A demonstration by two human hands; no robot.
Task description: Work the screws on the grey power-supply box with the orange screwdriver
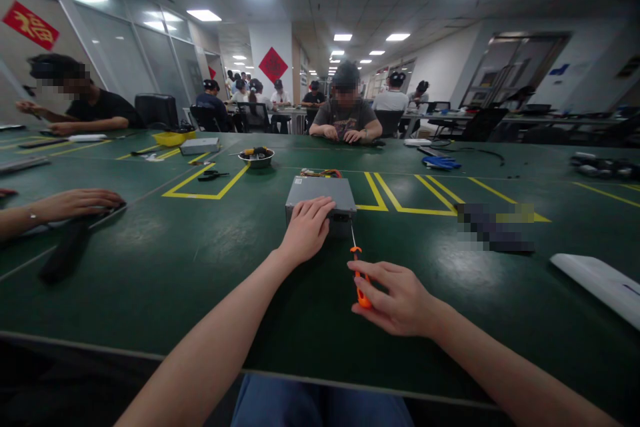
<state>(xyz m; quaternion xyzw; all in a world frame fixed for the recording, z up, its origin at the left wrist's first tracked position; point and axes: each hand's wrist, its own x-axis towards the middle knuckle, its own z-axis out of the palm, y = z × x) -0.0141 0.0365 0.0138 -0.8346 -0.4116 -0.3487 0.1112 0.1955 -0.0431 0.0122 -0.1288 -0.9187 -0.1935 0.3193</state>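
Observation:
A grey metal computer power supply (327, 192) stands on the green table in front of me, with coloured wires (320, 173) at its far side. My left hand (307, 230) lies over its near left part, fingers stretched out on the top and palm at the near edge. In my right hand (395, 297) is a screwdriver (362, 283) with an orange and black handle, held between thumb and fingers. Its thin shaft points away from me, and the tip is at the near right corner of the power supply. Whether the tip sits in a screw, I cannot tell.
A metal bowl (257, 158) with tools stands beyond, left of the power supply. At left, a co-worker's hand (83, 203) rests near a dark object (65, 253). A blurred dark item (495, 230) and a white object (597, 280) lie right. Another person (345, 110) sits opposite.

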